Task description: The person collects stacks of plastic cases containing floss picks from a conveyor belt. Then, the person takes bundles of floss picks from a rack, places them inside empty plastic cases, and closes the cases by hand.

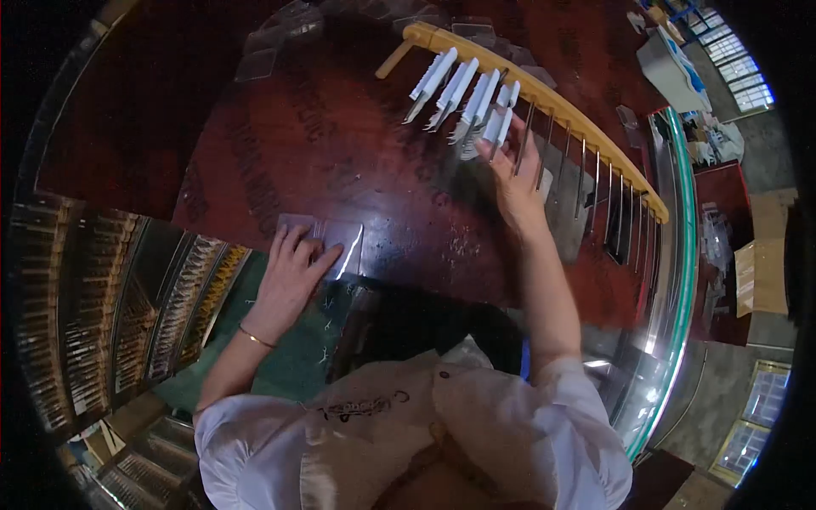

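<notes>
My left hand [293, 268] rests on a flat clear plastic case [344, 242] near the table's front edge, its fingers curled over the case. My right hand [520, 174] is raised at a wooden rack [544, 85] with a row of thin metal rods. Between its thumb and fingers is a white folded strip [498, 126], close to one rod. Several similar white strips [459, 82] hang side by side from the rack's left part, with thin pale grey pieces at their lower ends. What those pieces are, I cannot make out.
The dark red table [297, 144] bears more clear plastic cases [280, 38] at the back. On the left stand racks [110, 289] with rows of hanging pieces. A glass edge [680, 255] runs along the right, with a cardboard box [765, 272] and a white bin [671, 68] beyond.
</notes>
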